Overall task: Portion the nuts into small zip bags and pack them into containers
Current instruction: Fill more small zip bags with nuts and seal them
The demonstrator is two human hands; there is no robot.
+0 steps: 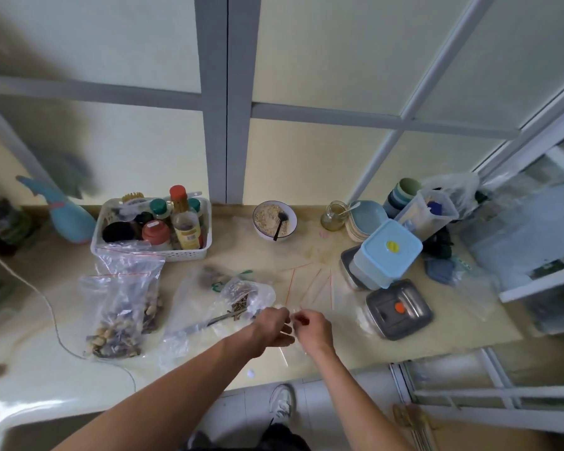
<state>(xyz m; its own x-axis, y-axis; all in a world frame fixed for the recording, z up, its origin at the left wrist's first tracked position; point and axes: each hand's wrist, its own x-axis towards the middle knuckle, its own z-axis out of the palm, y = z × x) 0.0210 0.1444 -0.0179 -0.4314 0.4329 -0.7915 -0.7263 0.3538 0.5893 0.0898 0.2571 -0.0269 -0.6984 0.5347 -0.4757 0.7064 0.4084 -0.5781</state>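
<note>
Low in the frame's centre, left hand (272,327) and right hand (312,327) pinch a small zip bag (291,348) over the table (404,349). Best pull the lips apart evenly before scooping nuts (114,336) from lower left.

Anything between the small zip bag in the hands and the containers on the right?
Nothing solid. The small zip bag, pinched by left hand and right hand, has open counter toward the grey container; only flat empty zip bags lie there.
</note>
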